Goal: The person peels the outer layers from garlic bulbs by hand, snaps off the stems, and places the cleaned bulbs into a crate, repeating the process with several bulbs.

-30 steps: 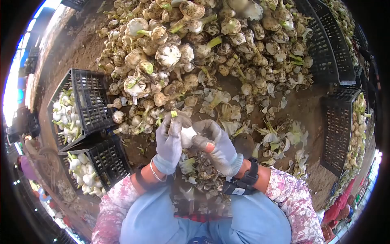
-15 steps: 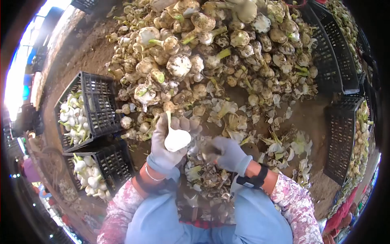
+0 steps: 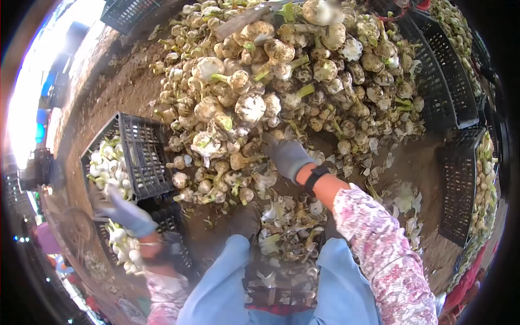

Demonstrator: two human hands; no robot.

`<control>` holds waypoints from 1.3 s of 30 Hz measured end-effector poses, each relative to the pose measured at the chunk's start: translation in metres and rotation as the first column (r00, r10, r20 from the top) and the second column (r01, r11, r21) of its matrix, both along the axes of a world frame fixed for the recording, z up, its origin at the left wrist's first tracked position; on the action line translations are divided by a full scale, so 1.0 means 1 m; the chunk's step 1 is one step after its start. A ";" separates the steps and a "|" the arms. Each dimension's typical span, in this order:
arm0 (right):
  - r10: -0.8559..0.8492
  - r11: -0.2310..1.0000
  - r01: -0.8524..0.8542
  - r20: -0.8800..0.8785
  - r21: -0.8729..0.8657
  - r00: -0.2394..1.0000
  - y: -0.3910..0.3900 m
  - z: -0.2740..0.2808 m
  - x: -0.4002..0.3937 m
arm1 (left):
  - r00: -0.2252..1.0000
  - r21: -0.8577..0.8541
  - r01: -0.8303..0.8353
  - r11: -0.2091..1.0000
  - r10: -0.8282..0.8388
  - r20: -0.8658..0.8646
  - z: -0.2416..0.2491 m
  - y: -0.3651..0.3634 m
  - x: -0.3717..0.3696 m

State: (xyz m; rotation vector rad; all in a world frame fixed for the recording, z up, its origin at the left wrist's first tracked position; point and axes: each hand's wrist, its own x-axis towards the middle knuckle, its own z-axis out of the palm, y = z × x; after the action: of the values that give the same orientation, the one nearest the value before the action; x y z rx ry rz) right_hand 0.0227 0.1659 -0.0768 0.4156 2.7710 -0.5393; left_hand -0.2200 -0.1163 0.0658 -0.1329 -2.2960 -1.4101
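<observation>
My left hand (image 3: 129, 215), in a grey glove and blurred by motion, is over the two black crates at the left. Its fingers are stretched apart, and no bulb shows in it. Clean white garlic bulbs (image 3: 120, 245) lie just below it in the lower crate (image 3: 172, 233). More white garlic (image 3: 110, 162) fills the upper crate (image 3: 145, 157). My right hand (image 3: 288, 157), gloved too, reaches to the near edge of the heap of soil-stained garlic (image 3: 251, 108). Its fingers extend among the bulbs, seemingly open, with the tips partly hidden.
Loose peeled skins (image 3: 290, 225) lie on the ground between my shoes. Black crates (image 3: 457, 187) holding garlic line the right side. Another crate (image 3: 127, 13) stands at the upper left. A flat strip of wood (image 3: 244, 21) rests on the heap.
My left hand has swung left to the crates, and the white garlic bulb it held is no longer in it. My right hand has moved forward and left to the heap.
</observation>
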 end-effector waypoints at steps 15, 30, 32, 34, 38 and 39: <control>-0.714 -0.391 -0.003 0.301 -0.921 0.633 -0.052 0.069 0.059 | -0.074 0.714 0.595 0.371 -0.858 0.508 -0.074 0.081 0.161; -0.623 -0.478 0.154 0.458 -0.865 0.634 -0.054 0.090 0.092 | 0.077 0.334 0.916 0.222 -0.915 0.397 -0.046 0.104 0.188; -0.672 -0.404 0.140 0.397 -0.904 0.625 -0.055 0.094 0.095 | -0.009 0.707 0.641 0.299 -0.918 0.397 -0.045 0.106 0.200; -0.720 -0.316 0.154 0.343 -0.936 0.604 -0.055 0.095 0.097 | -0.061 0.748 0.592 0.299 -0.909 0.412 -0.039 0.106 0.199; -0.805 0.039 0.182 0.077 -0.983 0.588 -0.053 0.090 0.100 | -0.104 0.706 0.653 0.272 -0.892 0.440 -0.035 0.107 0.196; -0.804 0.168 0.172 -0.034 -0.971 0.593 -0.052 0.088 0.100 | -0.132 0.691 0.673 0.263 -0.877 0.462 -0.032 0.106 0.194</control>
State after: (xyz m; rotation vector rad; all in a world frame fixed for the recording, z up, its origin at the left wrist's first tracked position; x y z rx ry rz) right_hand 0.1225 0.1141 0.0116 1.0597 2.0026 -2.6277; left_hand -0.0262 -0.0100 0.0339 -1.3608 -2.8084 -2.9202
